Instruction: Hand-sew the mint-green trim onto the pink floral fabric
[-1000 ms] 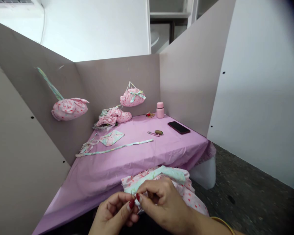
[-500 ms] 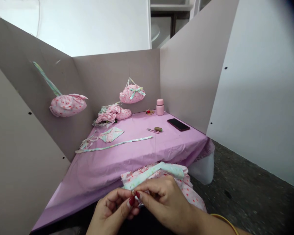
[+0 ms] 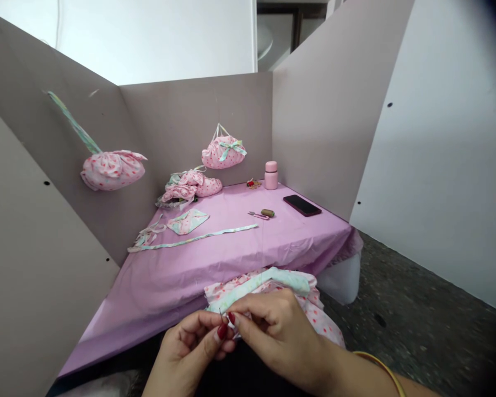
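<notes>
Both grips pinched narrow on the cloth: my left hand and right hand meet at a needle, at the table's near edge; ribbon, scissors and phone lie beyond.

The right hand hides part of the pink fabric; needle barely shows

no readable text, no labels, no brand marks, no numbers, no signs anywhere in view

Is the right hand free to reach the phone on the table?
Probably not at once: the right hand pinches the floral fabric, and the phone lies far across the table, though nothing stands between.
</notes>
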`<state>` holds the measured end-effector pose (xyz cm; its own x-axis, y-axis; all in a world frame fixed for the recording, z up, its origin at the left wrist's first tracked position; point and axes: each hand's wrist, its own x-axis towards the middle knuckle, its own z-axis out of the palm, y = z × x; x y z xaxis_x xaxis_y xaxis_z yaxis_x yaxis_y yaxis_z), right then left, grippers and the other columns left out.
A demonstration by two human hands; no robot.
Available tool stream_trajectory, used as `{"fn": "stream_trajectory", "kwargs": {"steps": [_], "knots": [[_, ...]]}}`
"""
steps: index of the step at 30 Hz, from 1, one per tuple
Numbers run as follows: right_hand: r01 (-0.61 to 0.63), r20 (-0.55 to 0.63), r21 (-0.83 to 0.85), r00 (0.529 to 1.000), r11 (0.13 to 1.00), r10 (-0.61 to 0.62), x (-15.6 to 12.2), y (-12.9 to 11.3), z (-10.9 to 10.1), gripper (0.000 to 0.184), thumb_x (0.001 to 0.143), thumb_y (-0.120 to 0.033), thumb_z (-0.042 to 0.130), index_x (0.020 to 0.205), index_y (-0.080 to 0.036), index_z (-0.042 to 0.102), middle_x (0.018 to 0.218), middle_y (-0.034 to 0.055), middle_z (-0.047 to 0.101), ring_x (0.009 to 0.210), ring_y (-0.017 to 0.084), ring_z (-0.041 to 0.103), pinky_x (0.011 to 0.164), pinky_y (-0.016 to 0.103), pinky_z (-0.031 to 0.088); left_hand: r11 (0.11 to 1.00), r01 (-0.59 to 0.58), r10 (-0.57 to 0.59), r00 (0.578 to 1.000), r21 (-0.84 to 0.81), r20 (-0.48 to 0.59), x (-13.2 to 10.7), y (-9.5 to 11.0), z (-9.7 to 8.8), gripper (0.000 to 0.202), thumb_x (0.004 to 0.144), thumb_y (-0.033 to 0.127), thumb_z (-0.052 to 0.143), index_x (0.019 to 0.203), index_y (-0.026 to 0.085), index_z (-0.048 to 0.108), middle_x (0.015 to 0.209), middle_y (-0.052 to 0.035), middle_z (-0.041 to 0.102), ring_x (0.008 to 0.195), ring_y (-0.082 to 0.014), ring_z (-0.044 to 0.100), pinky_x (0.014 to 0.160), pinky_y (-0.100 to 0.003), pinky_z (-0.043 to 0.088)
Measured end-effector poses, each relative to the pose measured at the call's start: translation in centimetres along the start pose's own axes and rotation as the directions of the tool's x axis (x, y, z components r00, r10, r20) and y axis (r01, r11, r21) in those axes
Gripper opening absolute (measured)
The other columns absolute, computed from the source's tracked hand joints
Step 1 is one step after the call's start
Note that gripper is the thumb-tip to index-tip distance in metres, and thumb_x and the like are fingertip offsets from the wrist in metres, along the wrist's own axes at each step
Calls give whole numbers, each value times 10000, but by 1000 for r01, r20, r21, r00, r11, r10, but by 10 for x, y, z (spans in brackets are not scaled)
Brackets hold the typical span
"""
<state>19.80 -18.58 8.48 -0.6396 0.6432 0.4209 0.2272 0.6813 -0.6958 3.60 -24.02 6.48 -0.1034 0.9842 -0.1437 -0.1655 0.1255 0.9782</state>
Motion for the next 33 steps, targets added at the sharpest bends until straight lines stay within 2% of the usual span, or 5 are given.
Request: {"fn": "stream_trajectory", "kwargs": {"steps": [17, 26, 33], "knots": [[42, 7, 0, 999, 999, -42, 3, -2, 1, 230, 832, -123, 469, 695, -164, 650, 668, -2, 670, 581, 95, 579, 576, 192, 384, 999, -39, 39, 999, 28, 12, -2, 1, 0, 156, 663, 323, 756, 684, 174, 712, 620, -7, 682, 599, -137, 591, 582, -200, 455], [38, -28, -17, 999, 999, -39, 2, -1, 2, 191, 800, -140, 493, 681, -167, 640, 626, -10, 648, 524, 88, 542, 531, 190, 354, 999, -41, 41, 999, 25, 24, 1, -2, -3, 161, 651, 334, 765, 703, 186, 730, 616, 0, 674, 592, -130, 574, 574, -191, 448], [59, -36, -44, 997, 997, -61, 3, -4, 0, 204, 808, -159, 486, 667, -161, 633, 585, -11, 621, 490, 84, 512, 508, 193, 336, 999, -38, 39, 999, 26, -33, 0, -1, 0, 183, 626, 351, 780, 690, 187, 730, 602, -7, 684, 583, -136, 584, 571, -199, 458]]}}
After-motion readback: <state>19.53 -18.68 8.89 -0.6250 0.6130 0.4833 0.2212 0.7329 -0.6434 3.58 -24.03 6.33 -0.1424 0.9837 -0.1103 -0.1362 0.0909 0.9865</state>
